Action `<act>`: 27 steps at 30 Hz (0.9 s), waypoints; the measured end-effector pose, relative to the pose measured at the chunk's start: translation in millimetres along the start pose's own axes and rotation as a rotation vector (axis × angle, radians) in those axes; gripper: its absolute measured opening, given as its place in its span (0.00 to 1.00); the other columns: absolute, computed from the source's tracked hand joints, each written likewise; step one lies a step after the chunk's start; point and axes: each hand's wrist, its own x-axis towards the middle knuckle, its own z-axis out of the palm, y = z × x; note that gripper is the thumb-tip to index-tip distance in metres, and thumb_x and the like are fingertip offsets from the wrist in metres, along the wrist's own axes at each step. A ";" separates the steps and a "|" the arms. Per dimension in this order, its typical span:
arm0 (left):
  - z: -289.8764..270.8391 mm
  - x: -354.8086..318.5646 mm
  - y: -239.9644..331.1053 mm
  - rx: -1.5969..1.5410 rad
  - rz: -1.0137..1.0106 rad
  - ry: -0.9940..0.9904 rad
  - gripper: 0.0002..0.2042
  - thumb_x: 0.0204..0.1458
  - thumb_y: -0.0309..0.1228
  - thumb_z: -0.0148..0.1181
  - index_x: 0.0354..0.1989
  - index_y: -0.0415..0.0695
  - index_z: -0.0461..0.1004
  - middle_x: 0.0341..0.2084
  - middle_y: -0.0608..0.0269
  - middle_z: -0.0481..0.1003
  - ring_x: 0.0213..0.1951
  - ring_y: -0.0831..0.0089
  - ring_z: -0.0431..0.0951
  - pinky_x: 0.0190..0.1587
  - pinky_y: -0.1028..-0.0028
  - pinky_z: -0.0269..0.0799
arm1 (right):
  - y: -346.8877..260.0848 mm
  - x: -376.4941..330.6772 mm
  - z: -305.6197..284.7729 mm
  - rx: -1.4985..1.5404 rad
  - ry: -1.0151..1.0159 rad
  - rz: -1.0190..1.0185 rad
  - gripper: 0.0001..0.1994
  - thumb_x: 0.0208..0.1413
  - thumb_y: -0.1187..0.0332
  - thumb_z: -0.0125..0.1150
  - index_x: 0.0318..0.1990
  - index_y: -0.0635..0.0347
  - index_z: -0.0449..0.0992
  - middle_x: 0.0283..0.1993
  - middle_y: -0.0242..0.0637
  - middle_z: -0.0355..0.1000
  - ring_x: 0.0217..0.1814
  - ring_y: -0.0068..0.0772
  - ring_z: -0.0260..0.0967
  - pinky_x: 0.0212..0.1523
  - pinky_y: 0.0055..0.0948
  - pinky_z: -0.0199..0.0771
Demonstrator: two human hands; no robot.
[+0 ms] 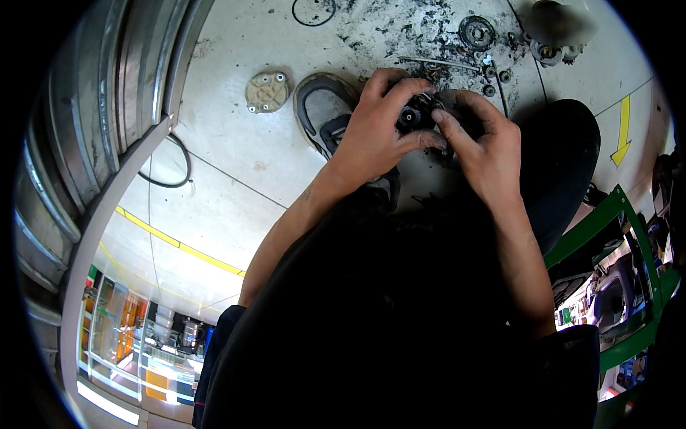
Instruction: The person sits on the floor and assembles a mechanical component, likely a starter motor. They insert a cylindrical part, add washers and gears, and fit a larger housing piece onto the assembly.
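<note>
Both hands [436, 136] around small black part [413, 116]

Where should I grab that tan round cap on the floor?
Take the cap by its outer rim, coming straight down from above. It lies flat on the floor, apart from the shoe and both hands, so the edge looks free all round. Its top has ribs and small corner bolts, which would likely make a poorer hold than the rim.
</note>
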 end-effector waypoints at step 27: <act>-1.9 0.2 3.6 0.061 -0.010 -0.013 0.40 0.34 0.45 0.78 0.54 0.38 0.65 0.49 0.47 0.65 0.51 0.47 0.69 0.53 0.58 0.69 | 4.7 -4.6 -3.0 0.364 0.054 0.208 0.10 0.59 0.73 0.63 0.43 0.72 0.79 0.34 0.36 0.79 0.34 0.20 0.74 0.37 0.20 0.74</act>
